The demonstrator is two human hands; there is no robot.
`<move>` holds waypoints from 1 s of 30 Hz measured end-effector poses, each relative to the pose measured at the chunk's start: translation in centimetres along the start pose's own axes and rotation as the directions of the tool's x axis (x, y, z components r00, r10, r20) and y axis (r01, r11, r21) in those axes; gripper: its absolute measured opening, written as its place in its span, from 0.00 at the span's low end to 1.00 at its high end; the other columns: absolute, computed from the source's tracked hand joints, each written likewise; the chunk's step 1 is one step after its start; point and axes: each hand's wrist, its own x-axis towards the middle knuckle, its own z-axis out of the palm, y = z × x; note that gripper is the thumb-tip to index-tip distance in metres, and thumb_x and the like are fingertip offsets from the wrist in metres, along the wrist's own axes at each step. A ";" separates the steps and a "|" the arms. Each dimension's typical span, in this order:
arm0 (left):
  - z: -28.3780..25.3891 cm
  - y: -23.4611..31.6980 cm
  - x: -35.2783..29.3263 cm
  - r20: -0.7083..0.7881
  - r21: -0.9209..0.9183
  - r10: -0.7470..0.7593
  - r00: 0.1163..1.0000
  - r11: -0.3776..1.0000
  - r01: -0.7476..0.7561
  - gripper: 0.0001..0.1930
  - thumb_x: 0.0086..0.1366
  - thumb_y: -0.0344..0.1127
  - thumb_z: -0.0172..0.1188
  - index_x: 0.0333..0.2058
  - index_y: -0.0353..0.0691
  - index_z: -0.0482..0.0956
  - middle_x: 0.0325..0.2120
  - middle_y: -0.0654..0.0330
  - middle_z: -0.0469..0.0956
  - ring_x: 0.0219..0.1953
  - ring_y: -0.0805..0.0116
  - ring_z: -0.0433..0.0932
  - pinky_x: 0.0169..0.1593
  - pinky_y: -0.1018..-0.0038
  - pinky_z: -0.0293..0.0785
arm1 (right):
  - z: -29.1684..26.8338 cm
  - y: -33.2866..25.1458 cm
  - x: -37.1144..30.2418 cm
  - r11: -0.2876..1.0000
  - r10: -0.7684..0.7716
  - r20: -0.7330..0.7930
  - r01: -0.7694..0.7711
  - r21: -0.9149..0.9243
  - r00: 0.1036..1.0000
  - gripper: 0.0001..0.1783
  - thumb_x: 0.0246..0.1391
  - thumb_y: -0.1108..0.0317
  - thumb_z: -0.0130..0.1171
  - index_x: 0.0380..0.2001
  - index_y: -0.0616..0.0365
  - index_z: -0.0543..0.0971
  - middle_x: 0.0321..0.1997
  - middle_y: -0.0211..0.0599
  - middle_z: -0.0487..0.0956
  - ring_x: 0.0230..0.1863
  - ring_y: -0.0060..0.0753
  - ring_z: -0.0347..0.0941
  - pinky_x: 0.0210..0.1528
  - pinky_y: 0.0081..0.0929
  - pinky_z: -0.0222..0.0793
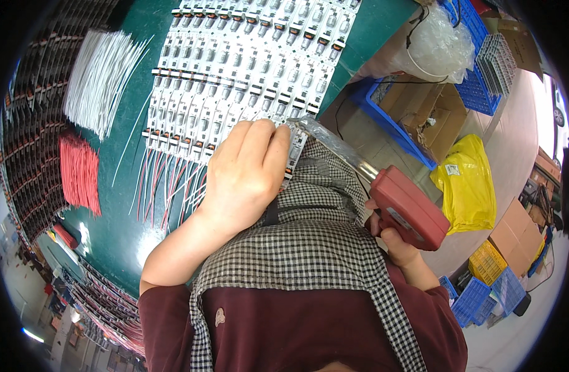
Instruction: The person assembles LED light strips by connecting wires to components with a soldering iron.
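Note:
A large panel of white circuit boards (pixel 235 68), set with rows of small components, lies on the green table. Over its near right corner rests my left hand (pixel 250 161), back up, fingers bent down and close together; their tips and anything between them are hidden. In my right hand (pixel 396 242) is a red soldering gun (pixel 411 208), gripped by its handle. Its metal barrel (pixel 340 149) points up and left, with the front end beside my left fingers at the panel's edge. Red, white and dark wires (pixel 163 186) hang from the panel's near edge.
On the green table (pixel 120 180) lie a bundle of white wires (pixel 101 80) and a bundle of red wires (pixel 78 170). Stacked boards (pixel 33 155) line the left. At right are a blue crate (pixel 408 146) holding a cardboard box, and a yellow bag (pixel 467 186).

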 end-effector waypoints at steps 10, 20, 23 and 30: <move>0.0 0.1 -0.1 -0.003 0.036 0.001 1.000 0.999 -0.001 0.14 0.40 0.25 0.54 0.30 0.32 0.72 0.22 0.60 0.65 0.23 0.68 0.67 0.23 0.77 0.66 | -0.8 1.0 -1.3 0.993 -0.068 -0.089 0.058 -0.106 0.994 0.32 0.42 0.60 0.63 0.49 0.65 0.66 0.38 0.38 0.76 0.34 0.30 0.73 0.45 0.27 0.65; 0.3 0.1 -0.3 -0.014 0.078 0.007 1.000 0.997 -0.006 0.13 0.40 0.25 0.54 0.29 0.32 0.73 0.21 0.61 0.65 0.23 0.69 0.67 0.22 0.79 0.66 | -0.7 1.1 -0.3 0.967 -0.031 0.064 0.046 -0.252 0.997 0.29 0.40 0.63 0.64 0.47 0.65 0.70 0.43 0.44 0.74 0.41 0.32 0.72 0.45 0.26 0.65; 0.3 0.1 -0.2 -0.022 0.090 0.009 1.000 0.996 -0.007 0.12 0.40 0.25 0.54 0.29 0.32 0.73 0.21 0.61 0.65 0.22 0.70 0.67 0.22 0.80 0.66 | -0.7 1.2 -0.2 0.939 -0.064 0.047 0.076 -0.335 0.997 0.25 0.38 0.65 0.65 0.43 0.63 0.73 0.45 0.46 0.73 0.43 0.35 0.71 0.46 0.28 0.65; -0.8 0.8 0.2 0.082 0.059 -0.025 0.996 0.998 0.020 0.14 0.41 0.25 0.54 0.32 0.31 0.72 0.22 0.60 0.65 0.24 0.68 0.67 0.25 0.77 0.67 | -0.2 -1.3 0.7 0.929 -0.158 -0.005 0.150 0.340 0.987 0.39 0.44 0.62 0.62 0.56 0.56 0.55 0.50 0.49 0.68 0.33 0.26 0.70 0.31 0.18 0.66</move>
